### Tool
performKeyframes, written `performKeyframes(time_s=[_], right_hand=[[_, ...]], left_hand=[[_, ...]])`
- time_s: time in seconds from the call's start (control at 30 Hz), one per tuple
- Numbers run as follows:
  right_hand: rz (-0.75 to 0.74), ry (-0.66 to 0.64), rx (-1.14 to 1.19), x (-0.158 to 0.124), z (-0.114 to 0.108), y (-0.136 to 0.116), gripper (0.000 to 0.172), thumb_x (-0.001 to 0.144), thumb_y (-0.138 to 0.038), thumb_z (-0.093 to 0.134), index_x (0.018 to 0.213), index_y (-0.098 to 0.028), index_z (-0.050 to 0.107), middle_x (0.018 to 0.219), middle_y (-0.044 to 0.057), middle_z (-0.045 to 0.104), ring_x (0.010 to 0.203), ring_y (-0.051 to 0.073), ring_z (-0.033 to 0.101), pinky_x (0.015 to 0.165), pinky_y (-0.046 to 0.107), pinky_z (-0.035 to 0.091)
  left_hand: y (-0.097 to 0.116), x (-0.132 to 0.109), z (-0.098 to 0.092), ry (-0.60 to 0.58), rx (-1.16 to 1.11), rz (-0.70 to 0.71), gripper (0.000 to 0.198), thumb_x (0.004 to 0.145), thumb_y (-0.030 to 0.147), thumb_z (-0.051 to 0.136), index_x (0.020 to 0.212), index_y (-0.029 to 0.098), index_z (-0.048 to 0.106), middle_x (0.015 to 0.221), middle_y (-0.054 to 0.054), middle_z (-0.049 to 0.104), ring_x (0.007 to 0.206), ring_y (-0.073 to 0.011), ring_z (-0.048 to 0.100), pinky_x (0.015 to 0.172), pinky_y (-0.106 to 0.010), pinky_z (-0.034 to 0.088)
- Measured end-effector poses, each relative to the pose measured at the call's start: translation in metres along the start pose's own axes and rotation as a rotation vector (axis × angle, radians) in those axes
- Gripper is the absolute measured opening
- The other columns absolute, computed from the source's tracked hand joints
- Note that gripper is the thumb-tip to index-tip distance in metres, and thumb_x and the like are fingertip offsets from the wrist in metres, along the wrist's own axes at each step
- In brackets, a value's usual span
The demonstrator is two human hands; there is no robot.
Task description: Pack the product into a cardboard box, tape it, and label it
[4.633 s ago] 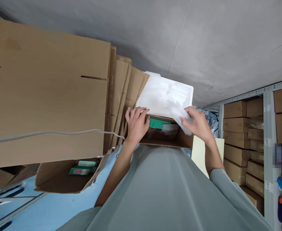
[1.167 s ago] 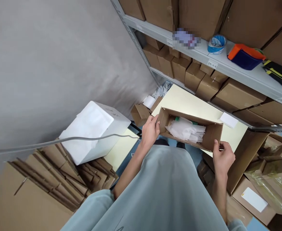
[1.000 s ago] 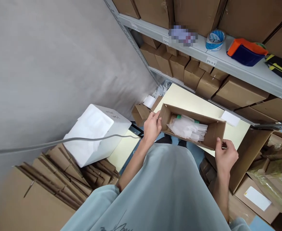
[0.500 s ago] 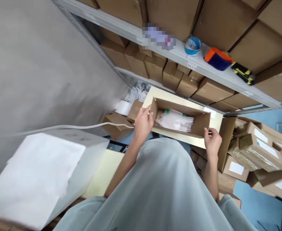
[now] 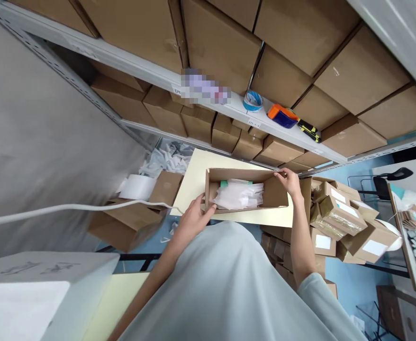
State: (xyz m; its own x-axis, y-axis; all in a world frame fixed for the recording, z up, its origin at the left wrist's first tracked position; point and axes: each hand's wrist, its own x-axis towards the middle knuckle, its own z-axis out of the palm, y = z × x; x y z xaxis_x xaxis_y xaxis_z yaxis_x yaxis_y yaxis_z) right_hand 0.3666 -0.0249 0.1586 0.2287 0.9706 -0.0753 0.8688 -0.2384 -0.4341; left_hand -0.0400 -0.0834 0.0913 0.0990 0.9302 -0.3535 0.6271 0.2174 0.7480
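Observation:
An open, long cardboard box (image 5: 275,193) rests on a pale yellow board (image 5: 197,176) in front of me. White plastic packets (image 5: 239,195) and a bit of green lie inside it. My left hand (image 5: 193,219) grips the box's near left corner, fingers curled on its wall. My right hand (image 5: 289,182) holds the far right corner, fingers closed over the rim.
Metal shelving (image 5: 229,110) with many brown cartons stands behind; a tape roll (image 5: 252,101) and an orange-and-blue object (image 5: 282,115) lie on it. Small labelled cartons (image 5: 339,219) are piled at the right. A white foam box (image 5: 33,293) is at lower left. A grey cable (image 5: 69,210) crosses the left.
I have turned right and stepped closer to the shelves with the box in both hands. My right hand has shifted from the near right corner to the far right corner.

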Motion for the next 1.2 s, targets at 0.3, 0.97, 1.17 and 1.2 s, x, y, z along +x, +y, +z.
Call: performKeyframes(time_s=[0.3, 0.97, 1.17, 1.2], right_hand=[[0.140, -0.142, 0.227, 0.013, 0.006, -0.001, 0.057, 0.082, -0.076, 0.081, 0.092, -0.021, 0.074, 0.088, 0.006, 0.077, 0.072, 0.022, 0.069, 0.068, 0.033, 0.057], [0.033, -0.229, 0.419, -0.012, 0.039, 0.054, 0.071, 0.090, -0.079, 0.073, 0.134, -0.024, 0.082, 0.133, 0.016, 0.075, 0.124, 0.033, 0.071, 0.116, 0.053, 0.056], [0.057, -0.173, 0.639, -0.025, 0.066, 0.069, 0.067, 0.093, -0.081, 0.068, 0.124, -0.023, 0.081, 0.146, 0.018, 0.074, 0.142, 0.037, 0.066, 0.114, 0.053, 0.057], [0.064, -0.146, 0.633, -0.027, 0.074, 0.068, 0.067, 0.093, -0.082, 0.068, 0.122, -0.023, 0.079, 0.144, 0.019, 0.075, 0.142, 0.037, 0.066, 0.115, 0.054, 0.056]], left_hand=[[-0.005, -0.005, -0.004, -0.109, -0.023, 0.135, 0.076, 0.097, 0.056, 0.061, 0.167, 0.026, 0.057, 0.142, -0.011, 0.071, 0.092, -0.0241, 0.079, 0.092, -0.039, 0.064], [0.011, 0.037, 0.019, 0.110, 0.066, 0.188, 0.080, 0.093, 0.067, 0.078, 0.155, 0.020, 0.060, 0.141, -0.018, 0.075, 0.135, -0.0375, 0.071, 0.111, -0.050, 0.060], [0.025, 0.054, 0.043, 0.310, 0.222, 0.204, 0.070, 0.100, 0.051, 0.070, 0.158, 0.014, 0.056, 0.159, -0.029, 0.051, 0.147, -0.0464, 0.061, 0.118, -0.061, 0.054], [0.026, 0.059, 0.045, 0.289, 0.238, 0.220, 0.064, 0.102, 0.049, 0.067, 0.155, 0.014, 0.058, 0.159, -0.029, 0.052, 0.149, -0.0464, 0.059, 0.121, -0.061, 0.052]])
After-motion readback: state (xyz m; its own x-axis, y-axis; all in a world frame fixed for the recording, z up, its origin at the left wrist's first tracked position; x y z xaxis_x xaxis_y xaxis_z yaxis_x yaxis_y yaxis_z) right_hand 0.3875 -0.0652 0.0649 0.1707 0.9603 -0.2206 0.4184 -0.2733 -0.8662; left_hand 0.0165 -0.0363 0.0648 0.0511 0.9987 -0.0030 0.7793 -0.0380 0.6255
